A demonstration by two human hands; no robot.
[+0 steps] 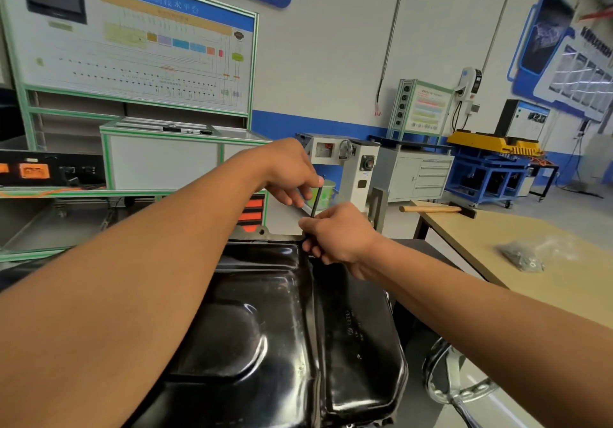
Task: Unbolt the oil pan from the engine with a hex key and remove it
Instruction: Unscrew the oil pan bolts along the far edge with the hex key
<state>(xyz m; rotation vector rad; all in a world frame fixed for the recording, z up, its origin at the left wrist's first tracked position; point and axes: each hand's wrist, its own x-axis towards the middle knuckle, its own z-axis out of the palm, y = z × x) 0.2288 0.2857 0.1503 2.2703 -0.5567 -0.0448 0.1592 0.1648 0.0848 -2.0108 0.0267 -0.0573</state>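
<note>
Pinching the upper end of the upright hex key [316,199] between thumb and curled fingers of the left hand [292,175], above the far edge of the oil pan [282,321]. Gripping the key's lower shaft with the right hand [338,236], fingers wrapped round it, right at that far edge. Black, glossy oil pan lying bottom-up beneath both forearms. Right of the oil pan, wooden tabletop [564,295] carrying a clear bag [524,258] of small metal parts; farther beyond, a wooden-handled hammer [431,209].
</note>
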